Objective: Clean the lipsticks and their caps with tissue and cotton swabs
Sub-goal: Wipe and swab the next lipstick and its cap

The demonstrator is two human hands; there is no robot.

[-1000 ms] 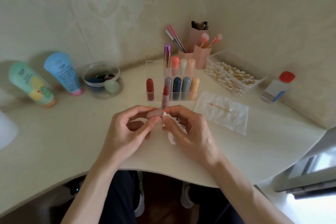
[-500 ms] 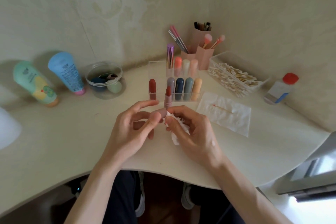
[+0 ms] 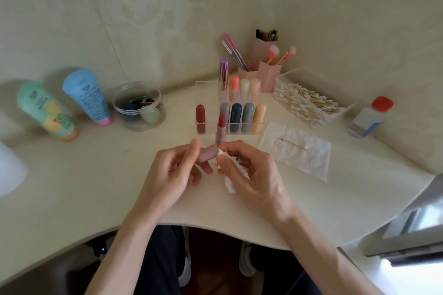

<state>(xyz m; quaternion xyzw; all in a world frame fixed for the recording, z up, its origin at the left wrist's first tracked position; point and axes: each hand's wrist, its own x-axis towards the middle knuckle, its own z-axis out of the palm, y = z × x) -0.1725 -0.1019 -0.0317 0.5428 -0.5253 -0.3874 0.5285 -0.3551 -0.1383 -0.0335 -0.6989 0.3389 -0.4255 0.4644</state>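
My left hand (image 3: 172, 172) holds a mauve lipstick cap (image 3: 207, 154) on its side above the table, its index finger lifted and blurred. My right hand (image 3: 251, 175) grips a crumpled white tissue (image 3: 231, 170) and presses it against the cap's end. An open lipstick (image 3: 220, 130), with a pink base and red bullet, stands upright just behind my fingers. Whether it touches my right hand I cannot tell. A flat tissue (image 3: 299, 153) with a used, red-tipped cotton swab (image 3: 293, 143) lies to the right.
A clear organizer (image 3: 203, 86) at the back holds several capped lipsticks. A tray of cotton swabs (image 3: 309, 103), a red-capped bottle (image 3: 370, 117) and pink brush holders (image 3: 268, 74) stand on the right. A round jar (image 3: 139, 108) and two tubes (image 3: 45, 110) are on the left.
My left index finger has lifted off the cap and the fingers have shifted around it. The right hand keeps the tissue pressed against the cap. The standing lipstick has not moved.
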